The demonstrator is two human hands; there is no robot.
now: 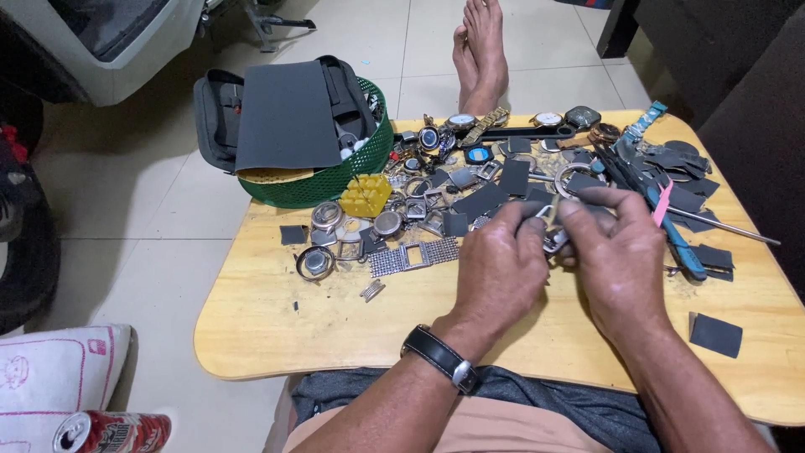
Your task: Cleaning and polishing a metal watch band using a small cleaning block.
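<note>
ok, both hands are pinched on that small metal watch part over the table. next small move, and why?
Probably rub on with the dark abrasive scrap pinched in the right hand while the left hand steadies the small metal part. Both hands meet on it above the wooden table, and the scrap lies right against the part.

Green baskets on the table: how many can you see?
1: a green basket at the table's far left corner, a dark grey sheet and a black bag resting on it.

A basket (335, 180) stands on the table's (277, 327) far left corner, watches (503, 126) right of it.
</note>
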